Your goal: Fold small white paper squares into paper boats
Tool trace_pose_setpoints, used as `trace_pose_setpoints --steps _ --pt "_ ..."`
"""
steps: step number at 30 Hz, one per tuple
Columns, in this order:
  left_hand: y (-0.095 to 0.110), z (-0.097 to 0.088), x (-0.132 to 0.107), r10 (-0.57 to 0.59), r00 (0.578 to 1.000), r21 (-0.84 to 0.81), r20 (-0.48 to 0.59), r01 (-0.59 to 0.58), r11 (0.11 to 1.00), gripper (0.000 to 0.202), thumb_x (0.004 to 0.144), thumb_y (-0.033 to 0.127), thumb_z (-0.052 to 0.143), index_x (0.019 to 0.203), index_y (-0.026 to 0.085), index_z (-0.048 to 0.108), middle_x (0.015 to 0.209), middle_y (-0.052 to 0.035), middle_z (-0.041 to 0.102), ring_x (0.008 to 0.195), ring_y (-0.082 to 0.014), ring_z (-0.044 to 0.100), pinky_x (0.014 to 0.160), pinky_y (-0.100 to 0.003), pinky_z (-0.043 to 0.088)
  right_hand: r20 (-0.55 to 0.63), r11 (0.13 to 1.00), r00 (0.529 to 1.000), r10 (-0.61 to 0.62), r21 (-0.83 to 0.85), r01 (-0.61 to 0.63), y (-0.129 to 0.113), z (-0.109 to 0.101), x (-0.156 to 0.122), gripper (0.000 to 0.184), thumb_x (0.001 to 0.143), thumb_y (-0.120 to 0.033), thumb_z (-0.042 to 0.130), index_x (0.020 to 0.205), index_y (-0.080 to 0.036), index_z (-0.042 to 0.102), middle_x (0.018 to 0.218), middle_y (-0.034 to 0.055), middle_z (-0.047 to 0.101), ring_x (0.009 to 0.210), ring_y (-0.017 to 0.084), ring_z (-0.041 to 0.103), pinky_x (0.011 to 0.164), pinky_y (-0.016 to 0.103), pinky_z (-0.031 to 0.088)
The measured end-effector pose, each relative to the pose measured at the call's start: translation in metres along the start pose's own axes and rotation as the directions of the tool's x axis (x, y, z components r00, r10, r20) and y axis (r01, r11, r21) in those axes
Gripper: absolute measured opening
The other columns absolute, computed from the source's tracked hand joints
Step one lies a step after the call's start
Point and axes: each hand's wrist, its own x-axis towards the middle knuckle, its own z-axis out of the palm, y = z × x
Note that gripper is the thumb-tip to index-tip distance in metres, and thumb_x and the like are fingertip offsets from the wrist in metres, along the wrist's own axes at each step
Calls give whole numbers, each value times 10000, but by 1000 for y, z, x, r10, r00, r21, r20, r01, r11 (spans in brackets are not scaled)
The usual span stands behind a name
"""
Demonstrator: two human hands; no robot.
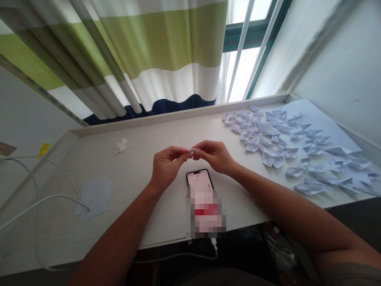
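Between my two hands, above the middle of the white desk, is a small piece of folded paper (pixel 193 150), mostly covered by the fingers. My left hand (pixel 169 163) pinches its left end between thumb and fingers. The right end is pinched the same way by my right hand (pixel 214 155). Just below the hands a phone (pixel 199 178) lies face up, its lower part blurred out. Off to the right, many folded white paper boats (pixel 269 129) are spread over the desk.
A crumpled tissue (pixel 121 145) lies on the left of the desk (pixel 143 135). Nearer me is a stack of paper sheets (pixel 94 196), with white cables (pixel 64 196) crossing it. A large white sheet (pixel 315 115) lies at the right, under some boats. Curtains (pixel 166 43) hang behind the desk.
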Motion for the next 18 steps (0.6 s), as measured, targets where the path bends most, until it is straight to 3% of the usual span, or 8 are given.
trace_pose_setpoints --steps 11,18 --pt "5 -1 -1 5 1000 62 22 -6 998 253 799 399 917 803 179 790 946 -90 849 873 -244 808 859 -405 681 -53 1000 999 -11 -5 10 6 1 0 292 794 -464 920 886 -201 833 792 41 819 750 178 770 739 356 660" --pt "8 -4 0 -4 999 111 35 0 994 286 799 433 914 830 186 773 798 -59 816 759 -232 798 767 -376 673 -24 1000 1000 13 -1 -13 4 1 0 302 823 -493 890 911 -210 829 832 37 830 749 167 775 736 343 664"
